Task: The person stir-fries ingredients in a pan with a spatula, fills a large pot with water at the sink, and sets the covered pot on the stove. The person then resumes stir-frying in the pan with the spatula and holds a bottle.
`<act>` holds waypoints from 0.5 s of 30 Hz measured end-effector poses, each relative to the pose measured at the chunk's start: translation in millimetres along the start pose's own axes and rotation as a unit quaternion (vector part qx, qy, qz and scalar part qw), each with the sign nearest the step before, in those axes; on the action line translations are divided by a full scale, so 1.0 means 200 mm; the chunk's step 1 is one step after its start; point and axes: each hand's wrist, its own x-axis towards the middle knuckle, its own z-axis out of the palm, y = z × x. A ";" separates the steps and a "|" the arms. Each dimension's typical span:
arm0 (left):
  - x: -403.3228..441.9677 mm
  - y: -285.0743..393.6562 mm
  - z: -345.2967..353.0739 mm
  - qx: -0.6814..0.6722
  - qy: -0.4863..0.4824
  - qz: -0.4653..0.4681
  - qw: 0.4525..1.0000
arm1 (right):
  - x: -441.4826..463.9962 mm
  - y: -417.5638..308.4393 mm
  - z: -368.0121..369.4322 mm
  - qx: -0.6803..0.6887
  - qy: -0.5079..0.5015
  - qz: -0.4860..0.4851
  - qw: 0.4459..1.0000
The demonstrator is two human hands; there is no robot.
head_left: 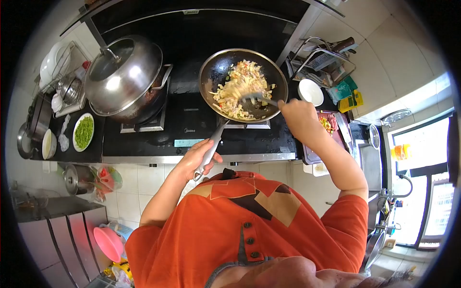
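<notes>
A dark frying pan (207, 89) sits over the right burner. Pale sliced food with red bits (245, 79) is heaped in it. Below the pan, my left hand (196, 159) is closed around its long grey handle. My right hand (298, 115), at the pan's right rim, grips a spatula (270, 101). The spatula's head is in the food and smeared by motion.
A large lidded wok (122, 79) stands on the left burner. Farther left is a plate of chopped greens (84, 132). On the right are a white bowl (311, 91), a knife rack (331, 57) and a tray (342, 127) with chopped ingredients.
</notes>
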 end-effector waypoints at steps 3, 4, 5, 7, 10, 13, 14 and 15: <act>0.01 0.00 -0.02 0.008 0.008 0.004 1.000 | 0.08 0.09 0.08 0.018 0.090 0.049 0.995; 0.01 0.00 -0.03 0.005 0.004 0.006 1.000 | 0.07 0.10 0.03 0.011 0.088 0.069 0.994; 0.01 -0.01 -0.03 0.003 0.002 0.003 1.000 | 0.05 0.11 -0.01 0.007 0.084 0.090 0.992; 0.00 -0.01 -0.04 0.013 -0.006 -0.003 1.000 | 0.12 0.13 0.01 0.005 0.125 0.099 0.987; 0.01 -0.02 -0.04 0.003 -0.006 0.006 1.000 | 0.33 0.19 0.22 -0.030 0.193 0.057 0.979; 0.01 -0.02 -0.05 -0.013 -0.001 0.002 1.000 | 0.32 0.19 0.29 0.000 0.150 0.042 0.988; 0.01 -0.02 -0.05 -0.012 -0.001 0.006 1.000 | 0.27 0.18 0.29 0.045 0.093 0.036 0.994; 0.01 -0.03 -0.05 -0.017 0.001 0.008 1.000 | 0.20 0.19 0.26 0.049 0.082 0.031 0.995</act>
